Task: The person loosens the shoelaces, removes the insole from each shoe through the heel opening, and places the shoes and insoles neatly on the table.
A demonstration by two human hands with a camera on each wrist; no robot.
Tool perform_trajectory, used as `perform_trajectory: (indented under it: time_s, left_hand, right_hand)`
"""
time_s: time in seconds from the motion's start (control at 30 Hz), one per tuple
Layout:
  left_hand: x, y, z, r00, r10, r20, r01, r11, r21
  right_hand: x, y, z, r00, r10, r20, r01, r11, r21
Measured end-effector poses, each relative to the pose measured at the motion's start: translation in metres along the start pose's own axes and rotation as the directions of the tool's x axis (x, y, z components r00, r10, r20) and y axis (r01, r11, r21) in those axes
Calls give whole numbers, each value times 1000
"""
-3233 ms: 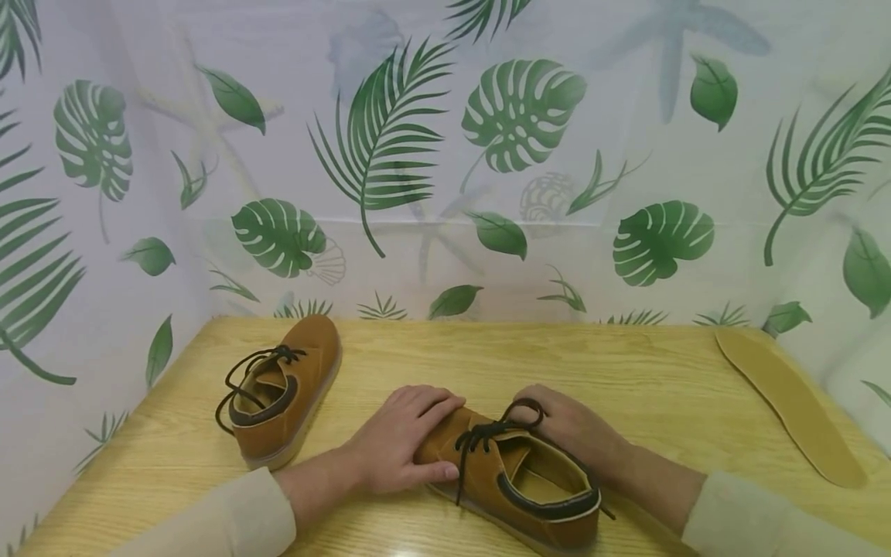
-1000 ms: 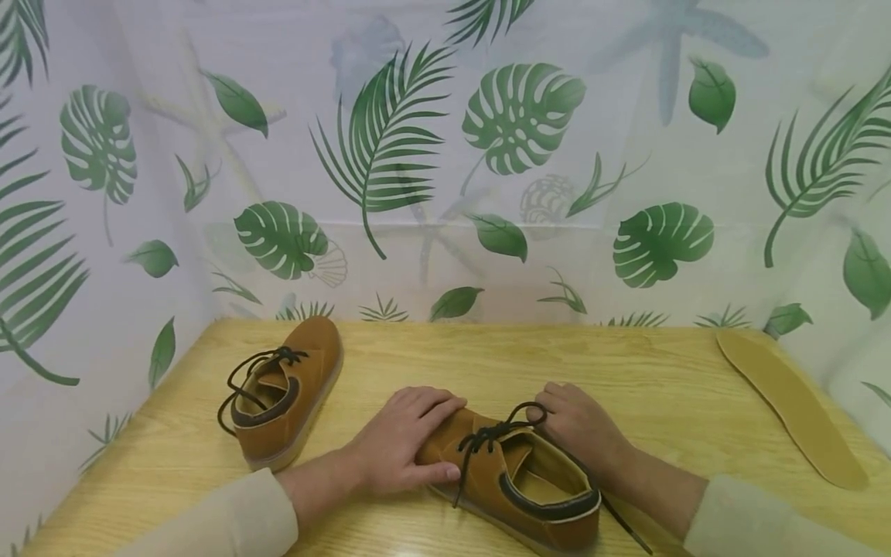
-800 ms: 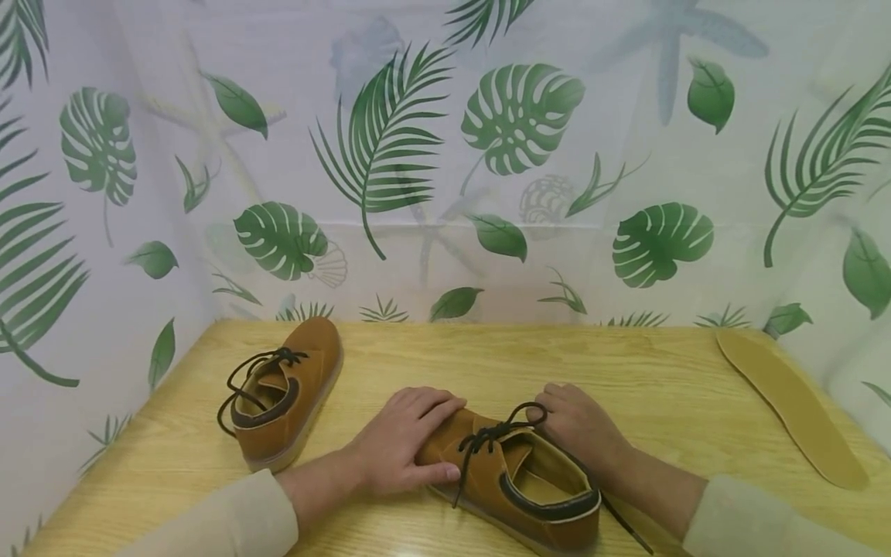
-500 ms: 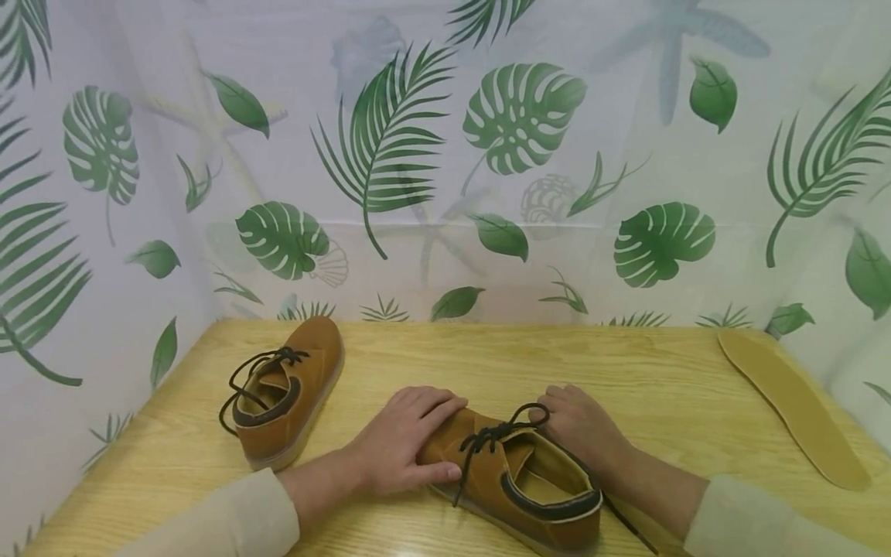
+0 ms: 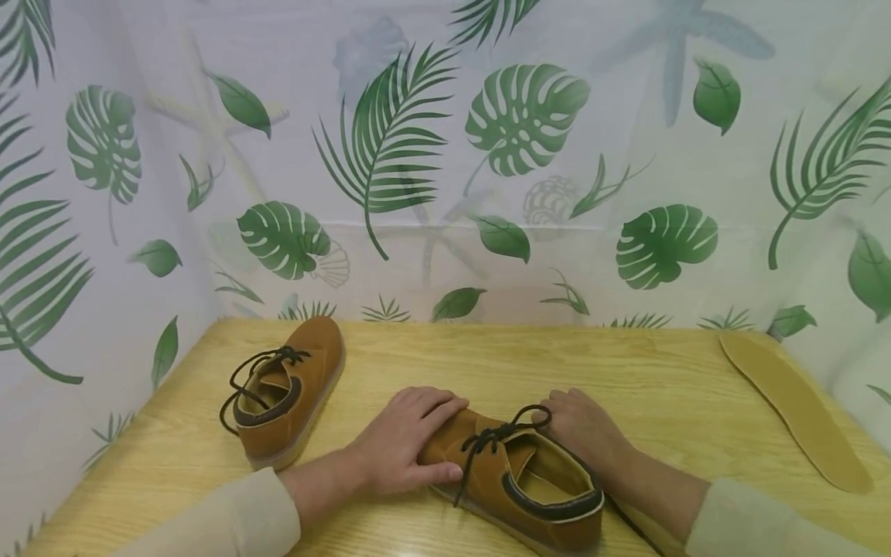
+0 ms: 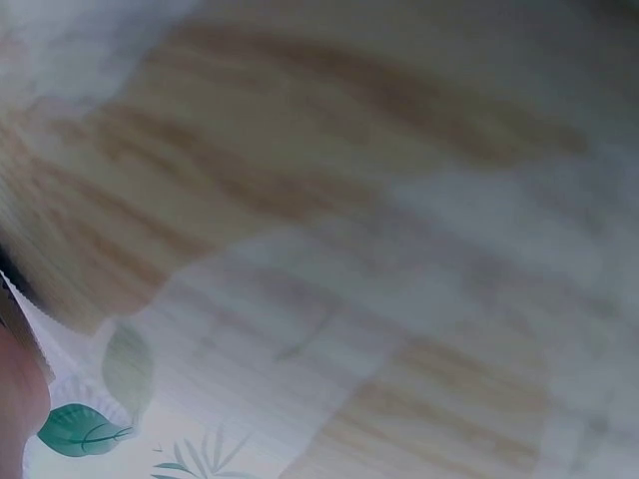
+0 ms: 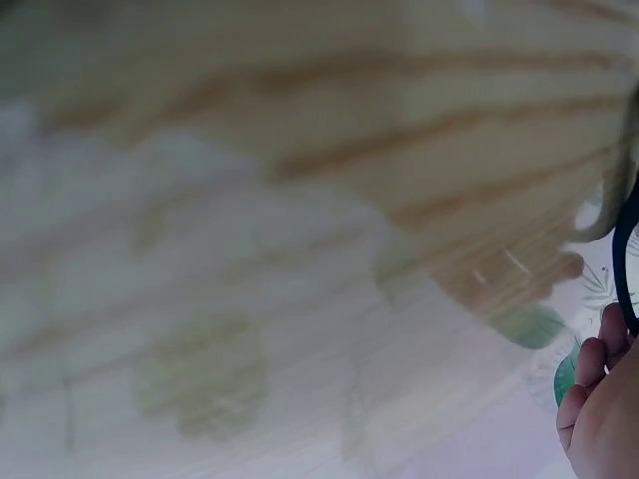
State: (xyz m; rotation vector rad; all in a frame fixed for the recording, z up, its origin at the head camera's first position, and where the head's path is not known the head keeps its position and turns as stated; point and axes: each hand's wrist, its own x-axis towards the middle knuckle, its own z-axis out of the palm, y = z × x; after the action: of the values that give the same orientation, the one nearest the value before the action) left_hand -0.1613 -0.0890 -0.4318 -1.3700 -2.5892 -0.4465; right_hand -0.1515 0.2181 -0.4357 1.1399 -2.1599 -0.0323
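In the head view a brown lace-up shoe [image 5: 480, 464] with a dark padded collar sits front and centre, toe pointing left. My left hand [image 5: 404, 441] grips its toe, thumb on the near side and fingers over the far side. Beyond the collar, my right hand [image 5: 585, 429] has its fingers curled. A loop of the black shoelace [image 5: 530, 408] runs down to these fingers, which hold it; the thumb is hidden. The right wrist view shows the curled fingers [image 7: 591, 364] beside the dark lace. Little but reflections on the tabletop fills the left wrist view.
A matching shoe [image 5: 306, 387] stands at the left of the wooden table [image 5: 557, 356], its laces looped over the opening. Along the right edge lies a tan insole [image 5: 793, 410]. Leaf-print sheeting [image 5: 431, 155] encloses the back and sides.
Over three seconds my right hand has shifted slightly right along the shoe, and more of a lace end trails out behind the heel. My left hand stays on the toe.
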Motion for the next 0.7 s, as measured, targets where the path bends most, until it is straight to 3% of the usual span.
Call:
perform_trajectory:
  time_s: [0.17, 0.3, 0.5, 0.7]
  left_hand:
    - [0, 1, -1, 1000, 3, -7, -3, 1000, 2]
    - [0, 1, -1, 1000, 7, -10, -7, 1000, -4]
    - [-1, 1, -2, 1000, 6, -14, -6, 1000, -7]
    - [0, 2, -3, 1000, -8, -11, 7, 1000, -20]
  right_hand:
    - [-1, 0, 1, 1000, -3, 3, 3, 998, -59]
    - [0, -4, -4, 996, 32, 81, -22, 992, -124]
    - [1, -6, -8, 969, 109, 221, -80, 987, -136]
    - [3, -7, -9, 947, 156, 279, -115, 981, -158]
